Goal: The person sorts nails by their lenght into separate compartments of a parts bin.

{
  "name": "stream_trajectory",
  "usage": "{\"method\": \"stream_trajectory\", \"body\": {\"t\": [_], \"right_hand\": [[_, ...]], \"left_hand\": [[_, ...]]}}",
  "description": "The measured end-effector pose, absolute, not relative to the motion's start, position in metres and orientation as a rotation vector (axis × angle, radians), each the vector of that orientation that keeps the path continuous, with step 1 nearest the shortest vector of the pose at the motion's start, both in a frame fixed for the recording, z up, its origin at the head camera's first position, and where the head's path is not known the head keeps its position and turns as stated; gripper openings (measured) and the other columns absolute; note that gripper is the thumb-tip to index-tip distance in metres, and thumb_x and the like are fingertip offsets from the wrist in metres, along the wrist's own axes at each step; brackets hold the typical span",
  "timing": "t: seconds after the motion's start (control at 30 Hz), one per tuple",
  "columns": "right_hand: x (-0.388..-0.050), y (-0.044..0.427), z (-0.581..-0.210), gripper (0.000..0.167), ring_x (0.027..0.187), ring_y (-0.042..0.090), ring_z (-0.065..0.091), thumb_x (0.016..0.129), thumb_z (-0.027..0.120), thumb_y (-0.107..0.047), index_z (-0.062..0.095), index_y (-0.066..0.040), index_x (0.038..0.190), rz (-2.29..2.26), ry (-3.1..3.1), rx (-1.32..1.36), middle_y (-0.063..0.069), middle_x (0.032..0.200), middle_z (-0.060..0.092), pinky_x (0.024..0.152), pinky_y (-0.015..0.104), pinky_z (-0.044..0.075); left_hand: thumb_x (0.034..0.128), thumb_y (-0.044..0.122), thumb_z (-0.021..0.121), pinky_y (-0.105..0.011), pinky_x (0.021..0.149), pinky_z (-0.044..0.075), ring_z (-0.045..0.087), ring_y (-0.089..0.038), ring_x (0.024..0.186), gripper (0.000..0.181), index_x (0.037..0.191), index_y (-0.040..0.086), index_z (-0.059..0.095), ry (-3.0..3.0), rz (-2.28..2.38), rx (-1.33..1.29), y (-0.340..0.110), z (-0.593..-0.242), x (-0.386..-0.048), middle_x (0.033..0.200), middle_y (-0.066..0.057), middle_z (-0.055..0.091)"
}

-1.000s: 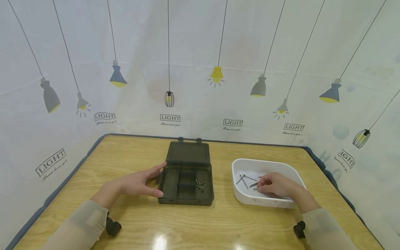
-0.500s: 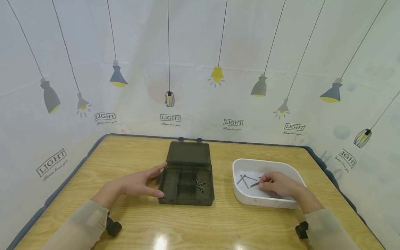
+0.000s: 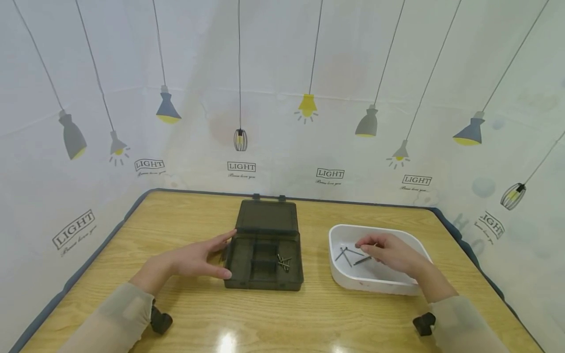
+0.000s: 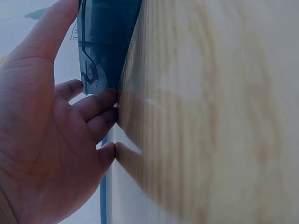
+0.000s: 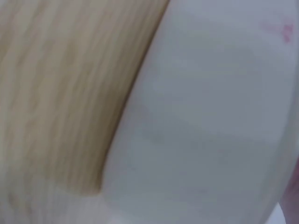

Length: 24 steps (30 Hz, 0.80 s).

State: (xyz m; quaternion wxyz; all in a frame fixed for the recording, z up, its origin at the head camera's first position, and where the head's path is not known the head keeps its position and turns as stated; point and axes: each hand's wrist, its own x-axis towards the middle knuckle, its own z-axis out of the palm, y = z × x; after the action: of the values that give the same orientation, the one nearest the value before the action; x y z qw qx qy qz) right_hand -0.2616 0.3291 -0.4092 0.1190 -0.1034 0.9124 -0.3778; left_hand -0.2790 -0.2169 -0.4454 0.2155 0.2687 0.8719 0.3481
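A dark see-through plastic box lies with its lid folded back, several small screws in its right compartment. My left hand rests at the box's left side, thumb at the front corner and index finger near the hinge line. In the left wrist view its other fingers touch the table beside the box wall. Over the white tray is my right hand, thumb and index finger pinching a small screw, mostly hidden with only a dark tip showing. Several long screws lie in the tray's left part.
The wooden table has a dark blue edge, with a white lamp-printed curtain behind it and at both sides. Bare wood separates box and tray. The right wrist view shows mainly the tray's outer wall.
My right hand has lifted from the tray's floor and shifted slightly up and left, pinching a small screw. The left hand and the box stay put.
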Motion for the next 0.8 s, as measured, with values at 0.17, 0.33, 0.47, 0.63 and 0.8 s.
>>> {"method": "stream_trajectory", "body": {"t": [0.17,0.33,0.47,0.63,0.8], "right_hand": [[-0.259,0.312,-0.397,0.033,0.105,0.028,0.061,0.113,0.065,-0.031,0.070,-0.006,0.134,-1.181,2.656,-0.359,0.015,0.122,0.071,0.083,0.035,0.057],[-0.258,0.295,-0.386,0.034,0.092,0.023,0.059,0.112,0.067,-0.034,0.069,-0.005,0.130,-1.265,2.663,-0.389,0.016,0.114,0.068,0.075,0.031,0.054],[-0.259,0.279,-0.380,0.034,0.081,0.018,0.054,0.111,0.068,-0.032,0.067,-0.003,0.128,-1.348,2.652,-0.415,0.015,0.105,0.063,0.066,0.029,0.048],[-0.260,0.256,-0.377,0.032,0.075,0.016,0.052,0.111,0.069,-0.030,0.067,-0.002,0.127,-1.429,2.605,-0.410,0.008,0.097,0.062,0.063,0.028,0.046],[-0.259,0.234,-0.376,0.027,0.072,0.015,0.054,0.111,0.070,-0.027,0.069,-0.003,0.125,-1.462,2.567,-0.449,0.010,0.103,0.069,0.063,0.028,0.050]], "left_hand": [[0.0962,0.057,0.082,-0.073,0.132,0.021,0.026,-0.042,0.169,0.115,0.179,0.031,0.006,2.419,0.968,0.748,-0.217,-0.445,-0.279,0.182,-0.017,0.027],[0.0959,0.057,0.082,-0.072,0.132,0.021,0.026,-0.041,0.169,0.116,0.179,0.030,0.006,2.422,0.969,0.745,-0.217,-0.444,-0.280,0.182,-0.017,0.027],[0.0957,0.057,0.082,-0.072,0.132,0.021,0.026,-0.042,0.169,0.116,0.179,0.030,0.006,2.422,0.969,0.741,-0.217,-0.444,-0.280,0.182,-0.018,0.027],[0.0949,0.058,0.083,-0.072,0.132,0.021,0.026,-0.042,0.169,0.117,0.179,0.030,0.006,2.422,0.961,0.735,-0.217,-0.445,-0.281,0.182,-0.018,0.027],[0.0939,0.060,0.083,-0.070,0.133,0.020,0.026,-0.041,0.169,0.118,0.179,0.030,0.007,2.425,0.951,0.733,-0.215,-0.446,-0.281,0.182,-0.017,0.028]]}}
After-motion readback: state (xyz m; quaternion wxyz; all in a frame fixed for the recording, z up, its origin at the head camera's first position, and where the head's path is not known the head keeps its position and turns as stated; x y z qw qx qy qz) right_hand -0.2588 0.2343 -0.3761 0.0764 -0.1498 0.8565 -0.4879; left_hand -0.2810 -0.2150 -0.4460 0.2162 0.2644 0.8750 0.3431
